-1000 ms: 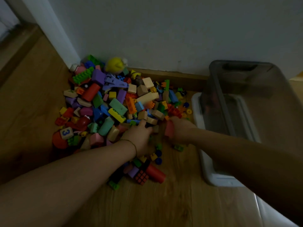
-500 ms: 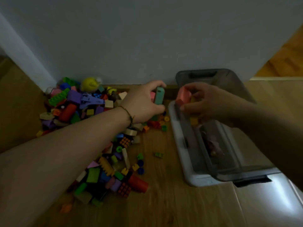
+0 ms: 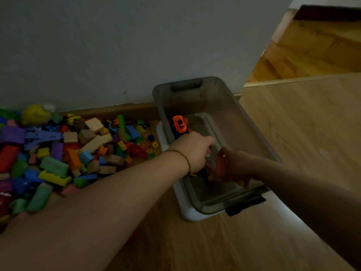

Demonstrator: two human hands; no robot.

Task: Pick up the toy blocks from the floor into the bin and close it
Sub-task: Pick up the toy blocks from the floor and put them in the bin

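A big pile of coloured toy blocks (image 3: 78,149) lies on the wooden floor by the wall, at the left. The translucent grey bin (image 3: 252,130) stands open to its right, with an orange toy car (image 3: 178,123) inside near the far end. Both my hands reach down into the bin. My left hand (image 3: 195,149) is curled, fingers pointing down, closed on a teal block that is mostly hidden under them. My right hand (image 3: 237,167) grips a pink block (image 3: 221,165) just beside the left hand.
The bin rests on a white base or lid (image 3: 190,214), with a dark latch (image 3: 246,205) at its near end. The grey wall (image 3: 117,55) runs behind the pile and bin. A doorway threshold (image 3: 293,80) lies at the far right.
Both hands have carried their blocks from above the bin's left rim down into the bin. My view has swung right, so the pile now sits at the left edge.
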